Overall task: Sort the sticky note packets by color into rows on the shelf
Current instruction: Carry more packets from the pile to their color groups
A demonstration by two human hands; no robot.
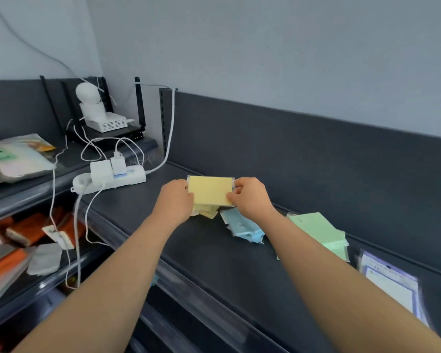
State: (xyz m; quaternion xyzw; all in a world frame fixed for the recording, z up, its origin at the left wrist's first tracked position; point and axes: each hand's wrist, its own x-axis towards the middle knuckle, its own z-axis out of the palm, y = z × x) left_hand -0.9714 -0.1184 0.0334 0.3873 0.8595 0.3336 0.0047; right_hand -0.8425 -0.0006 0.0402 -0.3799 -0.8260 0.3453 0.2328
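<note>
The dark shelf (214, 250) is carrying everything, and the top yellow packet (210, 191) is sitting near its back wall. The white power strip (112, 179) is lying to the left of that yellow packet. The green packets (318, 233) are lying well to its right, with the blue packets (242, 225) between, just right of it. A small yellow pile (206, 212) is peeking out directly beneath it. The left hand (175, 200) is gripping its left edge with curled fingers. The right hand (251, 197) is pinching its right edge between thumb and fingers.
</note>
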